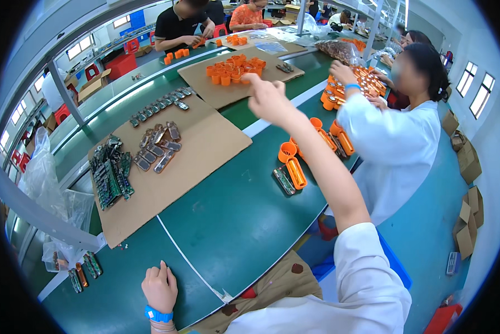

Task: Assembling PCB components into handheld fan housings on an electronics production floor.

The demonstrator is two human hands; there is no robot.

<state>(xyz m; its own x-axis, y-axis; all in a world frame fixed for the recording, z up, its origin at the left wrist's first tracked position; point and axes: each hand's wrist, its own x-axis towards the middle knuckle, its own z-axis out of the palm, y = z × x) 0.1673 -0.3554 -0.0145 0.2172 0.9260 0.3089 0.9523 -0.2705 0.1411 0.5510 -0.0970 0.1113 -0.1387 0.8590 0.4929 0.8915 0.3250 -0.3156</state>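
My right hand (271, 101) reaches out over the brown cardboard sheet (205, 89), index finger stretched toward a cluster of orange plastic cups (225, 72). Its fingers are apart, and I see nothing held in them; whether the fingertip touches a cup I cannot tell. My left hand (160, 288) rests loosely curled on the green table (216, 206), with nothing visible in it. Beyond it, a nearer cardboard sheet (191, 150) bears a pile of green circuit boards (112, 172), several grey-and-copper modules (158, 147) and a row of small board assemblies (161, 106).
Under my right forearm lie an orange housing (296, 173), a circuit board (284, 181) and orange cups (287, 151). A co-worker in white (397, 133) handles orange parts (353, 83) on my right. Clear plastic bags (41, 172) hang by the metal frame at left.
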